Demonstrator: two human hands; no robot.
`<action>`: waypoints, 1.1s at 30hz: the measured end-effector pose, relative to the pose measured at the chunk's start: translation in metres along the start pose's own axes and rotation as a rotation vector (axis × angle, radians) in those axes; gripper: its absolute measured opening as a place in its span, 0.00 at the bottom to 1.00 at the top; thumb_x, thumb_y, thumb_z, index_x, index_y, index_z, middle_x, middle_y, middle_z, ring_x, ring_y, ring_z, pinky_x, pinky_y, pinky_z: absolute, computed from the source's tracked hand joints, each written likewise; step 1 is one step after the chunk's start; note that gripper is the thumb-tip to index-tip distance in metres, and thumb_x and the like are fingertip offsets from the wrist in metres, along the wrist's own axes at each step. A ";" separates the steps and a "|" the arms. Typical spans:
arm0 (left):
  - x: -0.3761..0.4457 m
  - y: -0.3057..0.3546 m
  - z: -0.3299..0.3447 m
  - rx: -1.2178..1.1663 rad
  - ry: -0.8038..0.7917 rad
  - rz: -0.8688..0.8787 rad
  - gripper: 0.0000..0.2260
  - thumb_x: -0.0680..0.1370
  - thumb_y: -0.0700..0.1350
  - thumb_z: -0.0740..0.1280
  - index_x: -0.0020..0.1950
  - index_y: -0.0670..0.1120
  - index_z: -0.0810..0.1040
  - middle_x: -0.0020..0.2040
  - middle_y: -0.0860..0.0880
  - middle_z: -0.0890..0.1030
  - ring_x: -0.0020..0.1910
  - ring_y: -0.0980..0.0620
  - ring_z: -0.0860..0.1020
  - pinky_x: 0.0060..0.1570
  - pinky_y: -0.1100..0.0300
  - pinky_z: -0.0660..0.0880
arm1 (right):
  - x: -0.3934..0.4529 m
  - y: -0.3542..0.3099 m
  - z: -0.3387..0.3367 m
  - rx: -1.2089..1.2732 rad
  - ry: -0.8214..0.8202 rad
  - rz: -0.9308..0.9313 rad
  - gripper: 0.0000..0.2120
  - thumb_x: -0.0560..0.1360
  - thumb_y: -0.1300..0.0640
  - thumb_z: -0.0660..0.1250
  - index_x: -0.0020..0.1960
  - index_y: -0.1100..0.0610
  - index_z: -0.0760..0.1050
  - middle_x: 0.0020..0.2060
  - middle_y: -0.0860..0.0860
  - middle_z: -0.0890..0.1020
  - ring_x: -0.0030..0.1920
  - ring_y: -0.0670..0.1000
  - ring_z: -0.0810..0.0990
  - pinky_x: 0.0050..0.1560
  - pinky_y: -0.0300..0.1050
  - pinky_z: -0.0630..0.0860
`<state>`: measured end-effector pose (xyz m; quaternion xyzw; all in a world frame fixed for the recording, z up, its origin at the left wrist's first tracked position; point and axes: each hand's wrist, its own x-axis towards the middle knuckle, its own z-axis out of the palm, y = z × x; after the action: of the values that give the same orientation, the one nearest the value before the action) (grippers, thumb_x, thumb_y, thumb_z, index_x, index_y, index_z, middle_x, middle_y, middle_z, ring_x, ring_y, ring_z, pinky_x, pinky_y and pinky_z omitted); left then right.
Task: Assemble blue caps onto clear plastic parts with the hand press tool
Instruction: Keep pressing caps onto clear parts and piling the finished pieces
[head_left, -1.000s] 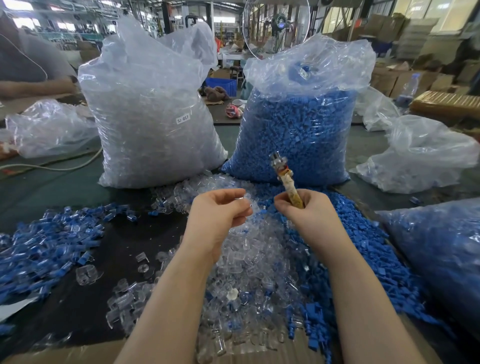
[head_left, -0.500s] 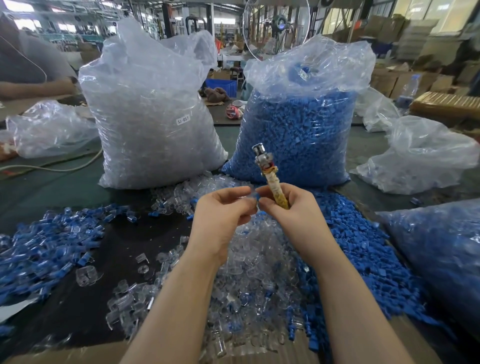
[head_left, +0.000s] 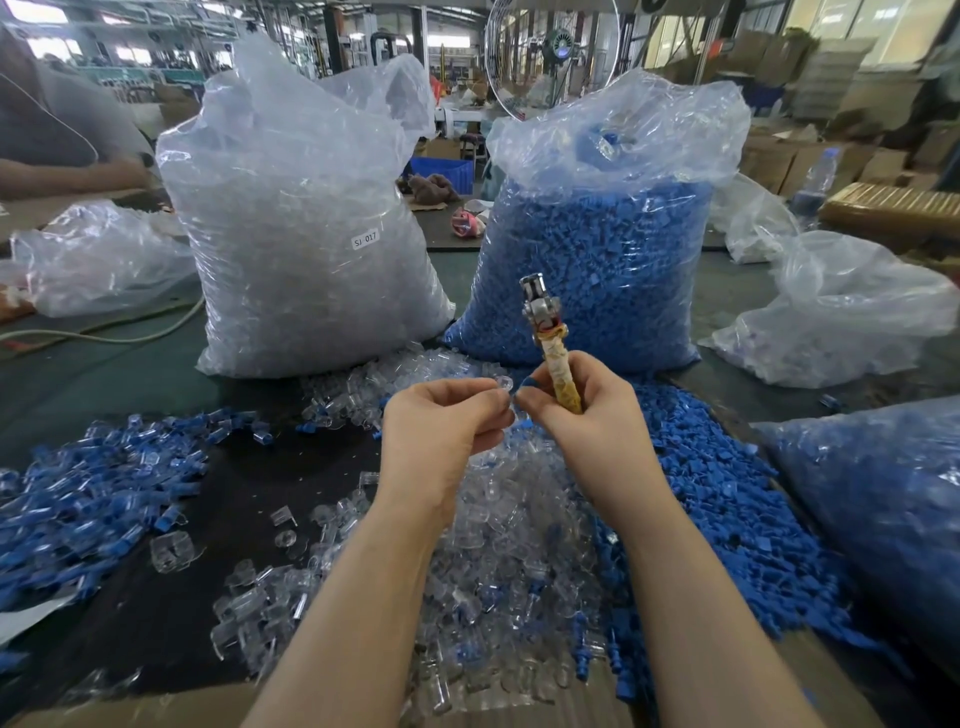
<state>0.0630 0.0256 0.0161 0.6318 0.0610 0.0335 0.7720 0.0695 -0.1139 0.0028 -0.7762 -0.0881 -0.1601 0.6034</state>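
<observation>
Above the loose pile of clear plastic parts (head_left: 498, 525), the left hand (head_left: 441, 431) pinches a small clear plastic part (head_left: 503, 385); the right hand (head_left: 582, 415) grips the tape-wrapped metal-headed hand press tool (head_left: 550, 345) and pinches a blue cap (head_left: 529, 383), fingertips nearly touching.

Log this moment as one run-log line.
left hand: pinches clear part | right hand: grips press tool upright, blue cap at fingers | parts nearly meeting | cap not yet pressed

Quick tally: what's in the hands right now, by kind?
hand press tool: 1, in the right hand
clear plastic part: 1, in the left hand
blue cap: 1, at the right fingertips
Total: 3
</observation>
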 end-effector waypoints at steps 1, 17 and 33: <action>0.000 0.000 0.000 0.000 -0.003 0.000 0.02 0.73 0.36 0.74 0.43 0.42 0.83 0.37 0.44 0.86 0.38 0.51 0.85 0.37 0.63 0.80 | 0.000 0.000 0.001 0.004 0.003 -0.012 0.09 0.74 0.59 0.72 0.41 0.50 0.74 0.28 0.41 0.75 0.29 0.40 0.70 0.33 0.31 0.69; -0.004 0.005 0.006 -0.052 -0.029 0.024 0.03 0.73 0.34 0.74 0.42 0.41 0.83 0.36 0.46 0.85 0.36 0.52 0.85 0.36 0.65 0.80 | -0.003 0.001 0.011 -0.036 0.153 -0.092 0.05 0.75 0.59 0.71 0.42 0.56 0.76 0.31 0.49 0.78 0.33 0.47 0.74 0.37 0.47 0.74; -0.001 0.000 0.006 0.175 0.129 0.222 0.04 0.71 0.38 0.76 0.42 0.45 0.84 0.36 0.49 0.85 0.37 0.53 0.84 0.44 0.57 0.82 | 0.000 -0.003 0.003 -0.088 -0.028 -0.051 0.03 0.76 0.60 0.69 0.44 0.53 0.78 0.29 0.43 0.77 0.28 0.41 0.70 0.31 0.33 0.67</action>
<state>0.0627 0.0195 0.0171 0.6961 0.0429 0.1538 0.7000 0.0692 -0.1105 0.0047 -0.8017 -0.1092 -0.1682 0.5630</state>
